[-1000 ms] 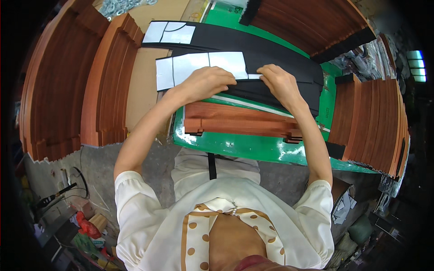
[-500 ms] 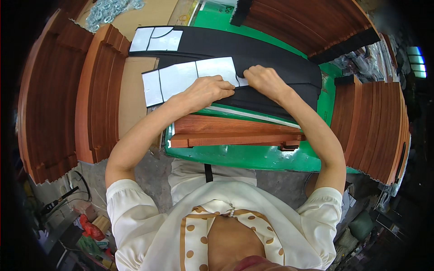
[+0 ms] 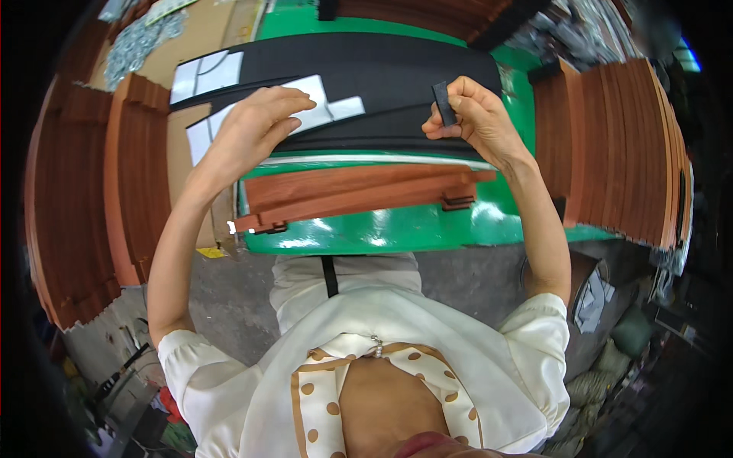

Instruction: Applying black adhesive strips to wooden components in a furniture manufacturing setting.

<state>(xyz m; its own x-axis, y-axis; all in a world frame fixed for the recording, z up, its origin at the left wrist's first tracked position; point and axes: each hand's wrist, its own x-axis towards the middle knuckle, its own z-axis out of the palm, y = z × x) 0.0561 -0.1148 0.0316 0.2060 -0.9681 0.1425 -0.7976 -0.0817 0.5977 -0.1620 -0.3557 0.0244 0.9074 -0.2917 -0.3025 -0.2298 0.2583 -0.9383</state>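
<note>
View: head cam, looking down at a green table point(image 3: 359, 235) with both hands over it.
Left hand: this one point(image 3: 256, 128) is loosely open, fingers curved, thumb apart, nothing in it that I can see. It's over the near white sheet point(image 3: 313, 107); can't really tell if it's touching.
Right hand: fingers closed in a pinch, so this one point(image 3: 475, 114) has a good hold on a little black strip point(image 3: 443, 104).
Black strip: pretty much upright between the fingertips, over the right part of the black sheets point(image 3: 382, 65).
White sheets: the near one has dark lines and is partly behind the left hand; a far white sheet point(image 3: 206, 76) sits at the black sheets' left end.
Wood piece: one reddish-brown length point(image 3: 359, 191) lying along the table's near side.
Wood stacks: left stack point(image 3: 137, 179), right stack point(image 3: 618, 145), far stack point(image 3: 416, 14).
Top left corner: pile of metal bits point(image 3: 143, 47) on cardboard.
</note>
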